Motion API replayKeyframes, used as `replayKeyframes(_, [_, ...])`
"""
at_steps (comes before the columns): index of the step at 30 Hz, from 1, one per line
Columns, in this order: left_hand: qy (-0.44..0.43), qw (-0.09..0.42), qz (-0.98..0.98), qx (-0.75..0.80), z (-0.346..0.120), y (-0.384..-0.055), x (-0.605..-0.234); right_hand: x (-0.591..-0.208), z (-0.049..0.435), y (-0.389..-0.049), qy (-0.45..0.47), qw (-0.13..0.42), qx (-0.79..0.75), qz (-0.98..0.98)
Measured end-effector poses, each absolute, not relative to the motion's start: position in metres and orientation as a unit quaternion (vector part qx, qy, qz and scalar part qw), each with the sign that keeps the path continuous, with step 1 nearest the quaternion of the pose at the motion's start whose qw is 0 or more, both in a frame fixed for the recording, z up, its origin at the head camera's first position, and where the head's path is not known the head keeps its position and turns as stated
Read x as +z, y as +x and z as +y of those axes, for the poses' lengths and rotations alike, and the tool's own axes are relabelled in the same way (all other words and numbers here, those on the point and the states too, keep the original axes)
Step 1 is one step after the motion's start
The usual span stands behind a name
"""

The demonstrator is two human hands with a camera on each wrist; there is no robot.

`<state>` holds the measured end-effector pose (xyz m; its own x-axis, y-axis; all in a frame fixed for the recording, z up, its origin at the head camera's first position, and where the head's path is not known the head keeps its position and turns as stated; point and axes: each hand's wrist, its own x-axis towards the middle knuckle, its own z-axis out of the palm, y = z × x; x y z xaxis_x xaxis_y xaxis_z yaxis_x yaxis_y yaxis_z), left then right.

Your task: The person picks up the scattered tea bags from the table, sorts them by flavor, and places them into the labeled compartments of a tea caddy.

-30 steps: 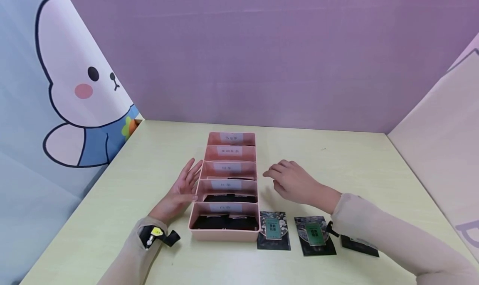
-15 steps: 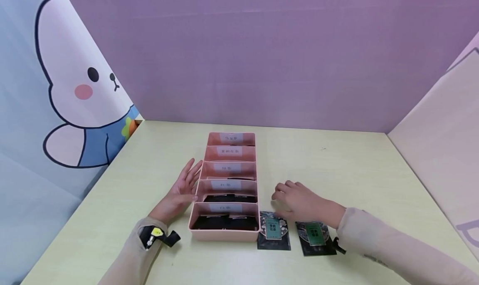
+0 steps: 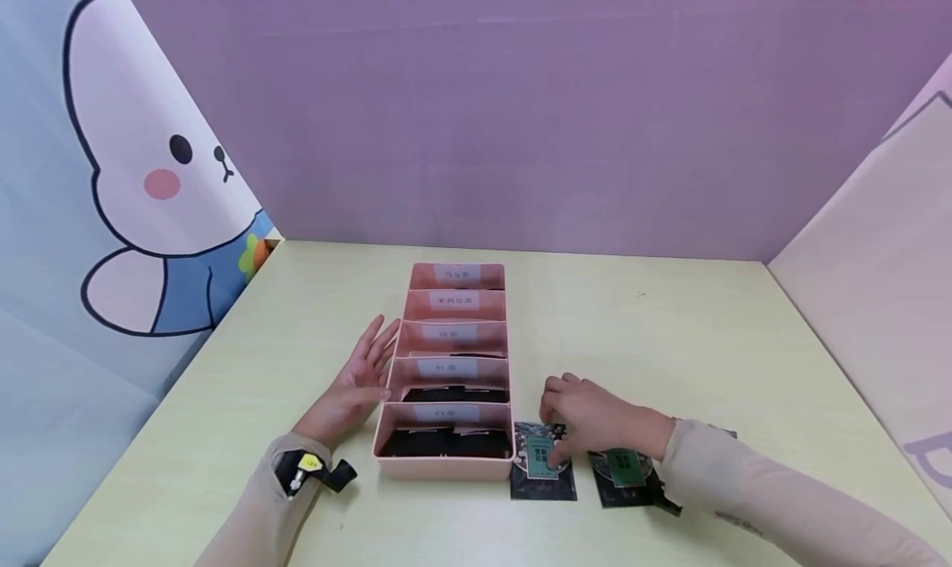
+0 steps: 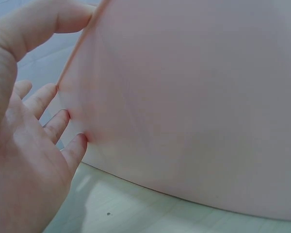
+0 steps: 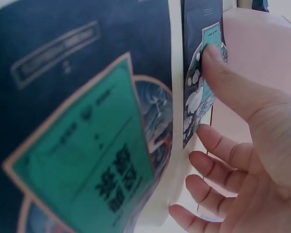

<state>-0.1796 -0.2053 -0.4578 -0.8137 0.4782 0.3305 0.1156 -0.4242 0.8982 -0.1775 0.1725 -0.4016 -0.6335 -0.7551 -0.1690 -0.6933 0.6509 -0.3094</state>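
Pink box (image 3: pixel 443 469) should be steadied on the counter (image 3: pixel 669 327), and the green-labelled packet (image 3: pixel 537 461), flat just beside its right side, is best pinched by the edge; the left hand (image 3: pixel 353 388) is rested against the box, fingers extended, the right hand (image 3: pixel 587 414) held back-up, thumb touching the packet, grip apart.

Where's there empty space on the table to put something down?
The biggest bare patch of table is beyond the right hand, between the pink box and the pale right wall. Another lies between the left hand and the rabbit curtain. It's crowded right of the box's near end, with dark packets, the right hand and its sleeve.
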Motion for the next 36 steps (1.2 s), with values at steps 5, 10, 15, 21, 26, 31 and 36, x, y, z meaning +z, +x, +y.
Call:
replayKeyframes(5, [0.281, 0.110, 0.531, 0.792, -0.205, -0.179, -0.457, -0.401, 0.171, -0.180, -0.379, 0.183, -0.145, 0.896])
replayKeyframes(10, [0.289, 0.108, 0.528, 0.791, -0.206, -0.179, -0.457, -0.399, 0.167, -0.184, -0.374, 0.224, -0.182, 0.881])
replayKeyframes(15, [0.299, 0.109, 0.522, 0.792, -0.206, -0.181, -0.458, -0.398, 0.165, -0.189, -0.383, 0.268, -0.233, 0.853])
replayKeyframes(21, [0.286, 0.116, 0.526, 0.792, -0.206, -0.181, -0.458, -0.397, 0.172, -0.200, -0.360, 0.285, -0.292, 0.839])
replayKeyframes(26, [0.273, 0.120, 0.532, 0.793, -0.206, -0.180, -0.458, -0.395, 0.181, -0.213, -0.302, 0.309, -0.362, 0.826])
replayKeyframes(31, [0.281, 0.116, 0.529, 0.792, -0.206, -0.180, -0.458, -0.392, 0.190, -0.225, -0.269, 0.309, -0.390, 0.825])
replayKeyframes(36, [0.269, 0.117, 0.540, 0.789, -0.206, -0.180, -0.457, -0.384, 0.198, -0.237, -0.249, 0.299, -0.401, 0.829])
